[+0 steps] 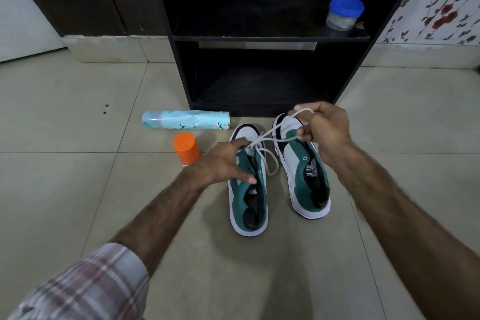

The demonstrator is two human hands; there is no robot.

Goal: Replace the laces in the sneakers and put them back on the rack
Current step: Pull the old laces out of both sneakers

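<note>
Sneakers: two, teal and white with white soles and dark toe ends, toes toward the rack, side by side on the tiled floor just before it.
Left sneaker (248,197): upright on the floor, tongue area open and dark inside, white lace threaded at the front eyelets only.
Right sneaker (305,171): just beside the left one, a little apart, eyelets bare, a printed label visible on the insole.
Lace (270,141): one, white, running from the left sneaker's front eyelets up and across to the right hand, with a loose loop hanging between the two shoes.
Left hand (223,163): grip closed on the left sneaker, thumb on the tongue opening, fingers curled over the eyelet side near the lace.
Right hand (326,128): raised over the toe of the right sneaker, grip closed on the lace, pinched between thumb and fingers, a loop of it showing above the knuckles.
Rack (271,38): one, dark, open-fronted, two shelf levels in view, standing against the wall behind the sneakers.
Jar (344,13): one, clear with a blue lid, at the right end of the upper shelf.
Spray can (185,119): one, pale blue, lying on its side on the floor left of the rack's foot.
Orange-capped bottle (186,148): one, upright on the floor just left of the left sneaker, near the can.
Sleeve (85,286): plaid, on the left arm at the lower left.
</note>
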